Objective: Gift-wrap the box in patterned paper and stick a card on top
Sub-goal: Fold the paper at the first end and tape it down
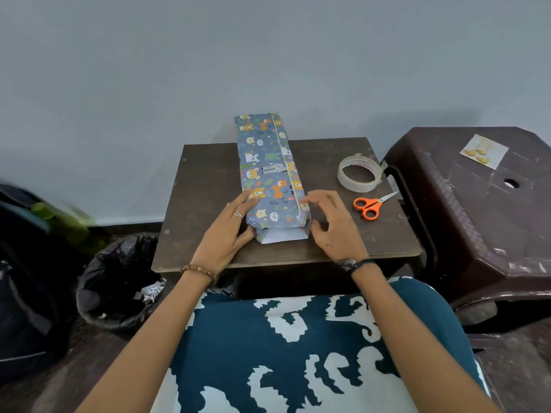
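Observation:
A long box wrapped in blue paper with cartoon animals lies lengthwise on a small dark wooden table, its far end sticking out past the table's back edge. The near end shows white paper folded inward. My left hand lies flat against the box's near left side, fingers on the paper. My right hand hovers at the near right corner, fingers spread, fingertips just touching the top edge. A small card with yellow shapes rests on the brown plastic stool to the right.
A roll of clear tape and orange-handled scissors sit on the table's right side. A bin lined with a black bag stands at lower left, next to dark bags. My lap in blue-and-white fabric is below the table.

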